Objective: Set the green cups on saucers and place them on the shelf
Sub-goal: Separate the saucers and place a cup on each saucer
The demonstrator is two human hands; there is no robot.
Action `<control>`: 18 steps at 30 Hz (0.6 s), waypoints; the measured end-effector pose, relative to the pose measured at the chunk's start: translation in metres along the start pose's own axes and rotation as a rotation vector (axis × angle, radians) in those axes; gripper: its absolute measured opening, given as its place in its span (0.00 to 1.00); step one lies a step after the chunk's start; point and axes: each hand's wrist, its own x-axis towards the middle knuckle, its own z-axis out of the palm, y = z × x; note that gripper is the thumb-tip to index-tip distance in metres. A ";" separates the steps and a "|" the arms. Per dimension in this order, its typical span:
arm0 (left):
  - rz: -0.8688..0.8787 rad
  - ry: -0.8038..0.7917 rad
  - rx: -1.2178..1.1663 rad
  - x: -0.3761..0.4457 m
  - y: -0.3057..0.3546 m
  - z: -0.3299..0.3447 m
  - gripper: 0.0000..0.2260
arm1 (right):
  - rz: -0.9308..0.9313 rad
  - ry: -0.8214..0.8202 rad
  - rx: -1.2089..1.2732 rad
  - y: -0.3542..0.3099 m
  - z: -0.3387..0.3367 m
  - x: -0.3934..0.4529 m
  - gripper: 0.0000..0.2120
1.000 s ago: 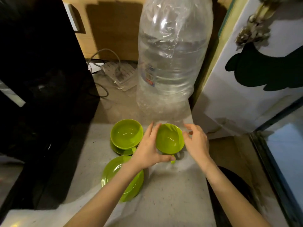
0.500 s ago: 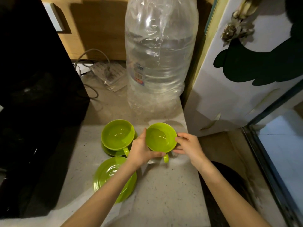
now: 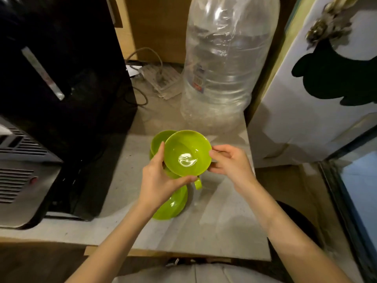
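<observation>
Lifted off the counter since the earlier frames, the green cup (image 3: 187,153) is now hanging in the air between both hands, tipped a little toward the camera, where before it was sitting low near the big bottle. It is showing a glossy, empty bowl with a bright glint at the bottom, and its small loop handle (image 3: 197,183) is pointing down toward the near edge. The left hand (image 3: 159,180) is curling around the cup's left and lower rim, thumb along the bottom; the right hand (image 3: 230,166) is pinching the right rim with fingertips, the rest of the fingers loosely bent. Behind it, a second green cup (image 3: 158,139) is resting on its saucer, also empty as far as can be seen. A bare green saucer (image 3: 173,205) is lying below the left wrist, smooth and round. The pale speckled counter (image 3: 220,221) is carrying a large clear plastic water bottle (image 3: 224,68) at its far right corner, crinkled and partly filled with water.
</observation>
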 end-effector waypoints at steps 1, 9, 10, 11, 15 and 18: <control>-0.014 0.020 0.001 -0.008 -0.004 -0.008 0.53 | 0.004 -0.023 -0.008 0.005 0.008 -0.002 0.07; -0.125 0.039 0.002 -0.054 -0.049 -0.036 0.53 | 0.068 -0.114 -0.052 0.053 0.049 -0.019 0.04; -0.143 0.025 0.004 -0.057 -0.053 -0.036 0.54 | 0.085 -0.114 -0.057 0.058 0.050 -0.021 0.04; -0.159 0.011 0.004 -0.060 -0.056 -0.035 0.54 | 0.094 -0.114 -0.066 0.063 0.051 -0.022 0.03; -0.176 -0.024 0.008 -0.066 -0.067 -0.031 0.54 | 0.120 -0.099 -0.103 0.074 0.050 -0.025 0.03; -0.160 -0.044 0.013 -0.068 -0.070 -0.027 0.53 | 0.134 -0.082 -0.142 0.078 0.049 -0.026 0.06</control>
